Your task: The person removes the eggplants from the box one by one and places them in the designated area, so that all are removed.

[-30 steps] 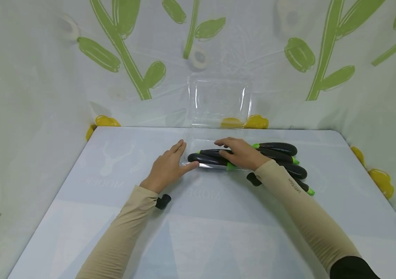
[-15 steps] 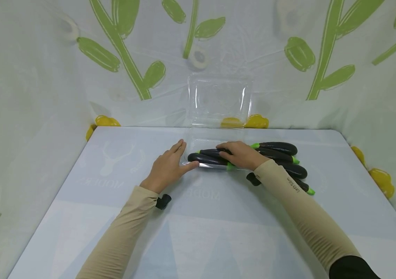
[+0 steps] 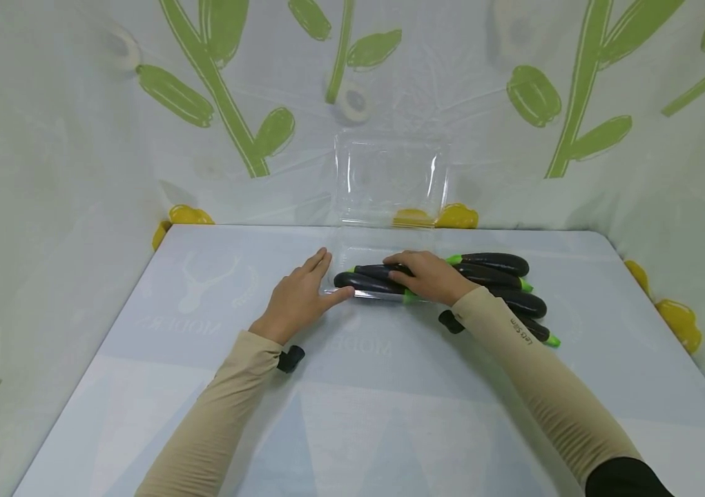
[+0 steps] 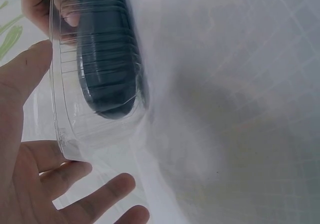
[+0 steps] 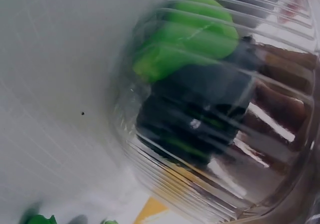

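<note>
A hinged clear plastic box [image 3: 380,297] stands near the far edge of the table, its lid [image 3: 392,176] raised. Inside lie two dark eggplants, side by side: the front eggplant [image 3: 366,282] and the rear eggplant [image 3: 372,271]. My right hand [image 3: 433,276] reaches into the box, fingers bent over the rear eggplant's right end; the right wrist view shows this dark end [image 5: 187,119] and a green stem cap [image 5: 195,32] through the ribbed wall. Against the box's left corner rests my left hand [image 3: 296,300], thumb at the rim and fingers extended along the side.
Several more eggplants [image 3: 495,264] lie in a loose row right of the box, partly under my right forearm. Behind the table [image 3: 340,414] hangs a white curtain [image 3: 464,90] with green leaf prints. Its yellow prints show along the table edge.
My right hand's fingers have lowered and bent onto the rear eggplant. My left hand, the box and the other eggplants keep their places.
</note>
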The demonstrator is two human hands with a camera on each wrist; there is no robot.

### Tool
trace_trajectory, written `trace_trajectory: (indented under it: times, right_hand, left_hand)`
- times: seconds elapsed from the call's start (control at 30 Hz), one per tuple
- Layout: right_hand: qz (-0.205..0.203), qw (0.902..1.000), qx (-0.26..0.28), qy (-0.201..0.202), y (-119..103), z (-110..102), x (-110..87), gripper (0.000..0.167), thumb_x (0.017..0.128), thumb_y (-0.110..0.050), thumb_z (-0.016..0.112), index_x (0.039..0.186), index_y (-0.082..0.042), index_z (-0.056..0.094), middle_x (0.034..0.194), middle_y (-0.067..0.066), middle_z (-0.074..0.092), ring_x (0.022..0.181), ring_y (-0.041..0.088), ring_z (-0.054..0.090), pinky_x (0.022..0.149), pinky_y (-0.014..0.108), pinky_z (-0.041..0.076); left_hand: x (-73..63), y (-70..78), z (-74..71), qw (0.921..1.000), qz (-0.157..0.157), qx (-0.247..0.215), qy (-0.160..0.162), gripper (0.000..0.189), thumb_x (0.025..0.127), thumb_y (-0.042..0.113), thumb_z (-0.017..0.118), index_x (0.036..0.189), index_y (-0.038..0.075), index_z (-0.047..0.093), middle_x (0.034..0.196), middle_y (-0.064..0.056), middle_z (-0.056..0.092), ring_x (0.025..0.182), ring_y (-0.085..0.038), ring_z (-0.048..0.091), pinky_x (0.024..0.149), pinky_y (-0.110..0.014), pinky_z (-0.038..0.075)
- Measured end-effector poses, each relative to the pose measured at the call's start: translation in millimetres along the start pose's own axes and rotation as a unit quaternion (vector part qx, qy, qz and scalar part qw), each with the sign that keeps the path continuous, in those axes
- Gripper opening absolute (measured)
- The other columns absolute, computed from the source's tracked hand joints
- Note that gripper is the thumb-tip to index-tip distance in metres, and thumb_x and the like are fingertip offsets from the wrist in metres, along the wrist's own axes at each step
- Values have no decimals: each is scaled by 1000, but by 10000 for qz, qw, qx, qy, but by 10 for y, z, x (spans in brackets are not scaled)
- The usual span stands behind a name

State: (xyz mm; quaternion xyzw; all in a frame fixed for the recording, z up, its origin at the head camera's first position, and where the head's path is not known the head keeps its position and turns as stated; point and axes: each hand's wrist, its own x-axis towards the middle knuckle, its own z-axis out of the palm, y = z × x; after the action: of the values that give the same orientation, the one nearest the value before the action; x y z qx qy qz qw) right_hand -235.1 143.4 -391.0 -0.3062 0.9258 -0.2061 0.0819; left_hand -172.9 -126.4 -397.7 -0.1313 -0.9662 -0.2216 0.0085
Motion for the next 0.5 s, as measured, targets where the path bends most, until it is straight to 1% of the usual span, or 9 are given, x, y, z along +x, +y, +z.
trace_trajectory:
  times: [0.2,0.37,0.5]
  right_hand:
    - [-61,9997,48,245,25,25,-12,40,104,-27,61,139,-10,62,137,10,63,131,28,55,110,47,42]
    - [-115,9982,116,582,42,30,-34,41,104,-29,61,140,-12,61,135,9,64,127,26,57,109,46,43]
    - [-206,9963,159,819,28,14,-55,41,104,-29,61,141,-12,60,134,8,63,126,26,57,108,47,44]
  left_hand:
    - [3,12,1,10000,4,13,-7,93,93,65,60,158,4,34,165,-10,29,137,-40,47,104,-56,45]
    - [6,19,-3,10000,5,0,21,92,93,64,62,157,4,34,165,-10,29,137,-41,47,104,-56,45]
    - [4,16,-4,10000,-13,18,-21,93,93,64,61,157,4,34,165,-10,29,139,-40,45,105,-56,44]
